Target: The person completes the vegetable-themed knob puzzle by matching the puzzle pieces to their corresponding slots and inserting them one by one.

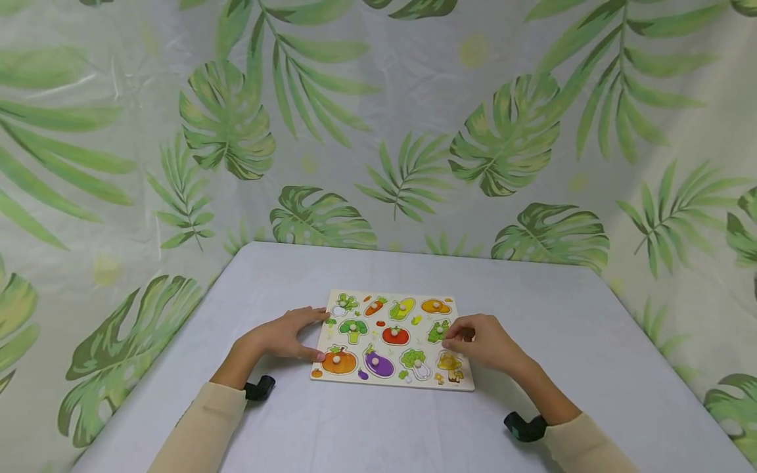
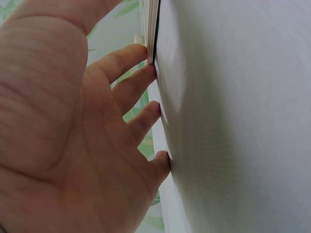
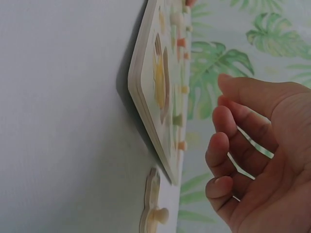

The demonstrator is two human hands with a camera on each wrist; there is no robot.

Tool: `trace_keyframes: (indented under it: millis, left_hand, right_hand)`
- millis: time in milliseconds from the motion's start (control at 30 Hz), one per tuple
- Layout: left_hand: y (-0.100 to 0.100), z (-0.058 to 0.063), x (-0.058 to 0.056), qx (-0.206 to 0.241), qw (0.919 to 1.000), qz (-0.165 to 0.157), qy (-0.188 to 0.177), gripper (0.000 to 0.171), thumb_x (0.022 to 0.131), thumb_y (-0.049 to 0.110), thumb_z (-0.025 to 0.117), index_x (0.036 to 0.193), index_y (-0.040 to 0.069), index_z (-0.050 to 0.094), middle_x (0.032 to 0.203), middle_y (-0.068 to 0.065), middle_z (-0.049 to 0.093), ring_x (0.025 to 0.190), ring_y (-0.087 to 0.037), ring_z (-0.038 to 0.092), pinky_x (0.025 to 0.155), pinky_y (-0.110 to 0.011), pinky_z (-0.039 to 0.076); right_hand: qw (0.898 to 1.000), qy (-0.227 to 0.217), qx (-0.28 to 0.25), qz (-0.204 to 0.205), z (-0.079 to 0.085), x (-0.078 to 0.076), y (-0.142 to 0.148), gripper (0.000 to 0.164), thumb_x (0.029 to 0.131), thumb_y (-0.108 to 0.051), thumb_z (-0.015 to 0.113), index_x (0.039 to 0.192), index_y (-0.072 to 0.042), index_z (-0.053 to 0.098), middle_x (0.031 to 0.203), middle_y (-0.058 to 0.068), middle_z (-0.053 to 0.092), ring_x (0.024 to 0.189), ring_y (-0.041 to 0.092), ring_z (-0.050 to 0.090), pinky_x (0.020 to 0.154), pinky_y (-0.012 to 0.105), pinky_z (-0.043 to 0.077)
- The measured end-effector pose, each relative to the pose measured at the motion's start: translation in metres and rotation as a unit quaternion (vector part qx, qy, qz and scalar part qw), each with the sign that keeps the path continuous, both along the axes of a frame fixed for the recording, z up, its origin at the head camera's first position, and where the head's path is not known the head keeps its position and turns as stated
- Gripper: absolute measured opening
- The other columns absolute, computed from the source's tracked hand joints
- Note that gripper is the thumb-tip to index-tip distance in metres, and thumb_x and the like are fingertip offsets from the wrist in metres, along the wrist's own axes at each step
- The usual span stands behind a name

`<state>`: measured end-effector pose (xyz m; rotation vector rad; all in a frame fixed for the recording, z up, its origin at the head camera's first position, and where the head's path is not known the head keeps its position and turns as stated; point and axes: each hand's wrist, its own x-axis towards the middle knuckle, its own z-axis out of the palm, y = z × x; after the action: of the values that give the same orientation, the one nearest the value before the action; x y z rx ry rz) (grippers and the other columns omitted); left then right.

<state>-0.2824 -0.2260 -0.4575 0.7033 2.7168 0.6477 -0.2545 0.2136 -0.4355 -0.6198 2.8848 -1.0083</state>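
A wooden vegetable knob puzzle board (image 1: 367, 335) lies flat on the table. My left hand (image 1: 288, 334) rests along its left edge, fingers extended; in the left wrist view, fingertips touch the board's edge (image 2: 151, 34) and the white cloth. My right hand (image 1: 486, 341) hovers over the right side near the green pepper piece (image 1: 437, 331). Its fingers are loosely bent and hold nothing in the right wrist view. The mushroom recess (image 3: 159, 80) shows its printed picture without a knob. A loose knobbed piece (image 3: 151, 204) lies beside the board's right edge, hidden in the head view.
Other knobbed pieces sit in the board, among them a pumpkin (image 1: 339, 360), an eggplant (image 1: 379, 363) and a tomato (image 1: 395, 336). A white cloth (image 1: 378, 430) covers the table. A leaf-patterned curtain (image 1: 408, 118) hangs behind and at the sides.
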Motion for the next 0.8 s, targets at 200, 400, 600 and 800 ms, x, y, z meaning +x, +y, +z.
trace_keyframes:
  millis: [200, 400, 600, 800]
  left_hand:
    - [0.000, 0.001, 0.001, 0.001, 1.0000, -0.001, 0.001, 0.093, 0.082, 0.058, 0.080, 0.158, 0.019, 0.043, 0.169, -0.008, 0.031, 0.158, -0.039, 0.020, 0.128, -0.062, 0.012]
    - [0.000, 0.002, 0.001, 0.000, 1.0000, 0.006, -0.001, 0.094, 0.081, 0.059, 0.080, 0.158, 0.020, 0.042, 0.170, -0.007, 0.031, 0.159, -0.039, 0.020, 0.128, -0.064, 0.013]
    - [0.000, 0.002, 0.000, -0.001, 1.0000, 0.008, -0.001, 0.095, 0.081, 0.060, 0.080, 0.158, 0.020, 0.042, 0.169, -0.007, 0.031, 0.159, -0.039, 0.020, 0.128, -0.063, 0.013]
    - [0.000, -0.001, 0.000, -0.004, 1.0000, 0.009, 0.000, 0.095, 0.081, 0.060, 0.079, 0.159, 0.020, 0.041, 0.170, -0.007, 0.031, 0.159, -0.038, 0.020, 0.128, -0.062, 0.013]
  right_hand:
    - [1.000, 0.008, 0.001, -0.013, 0.003, -0.002, 0.008, 0.007, 0.090, -0.025, 0.081, 0.087, -0.021, 0.075, 0.077, -0.006, 0.065, 0.075, 0.014, 0.055, 0.059, 0.023, 0.046]
    - [0.999, 0.015, 0.008, -0.031, 0.004, -0.005, 0.018, 0.009, 0.091, -0.027, 0.079, 0.088, -0.020, 0.076, 0.077, -0.006, 0.064, 0.075, 0.014, 0.054, 0.058, 0.024, 0.045]
    - [0.998, 0.011, 0.013, -0.053, 0.007, -0.007, 0.028, 0.006, 0.092, -0.026, 0.078, 0.091, -0.020, 0.076, 0.079, -0.004, 0.065, 0.075, 0.016, 0.055, 0.057, 0.024, 0.046]
    - [0.998, -0.001, 0.010, -0.060, 0.008, -0.009, 0.034, 0.008, 0.093, -0.025, 0.077, 0.094, -0.017, 0.076, 0.081, -0.002, 0.065, 0.077, 0.017, 0.056, 0.058, 0.024, 0.048]
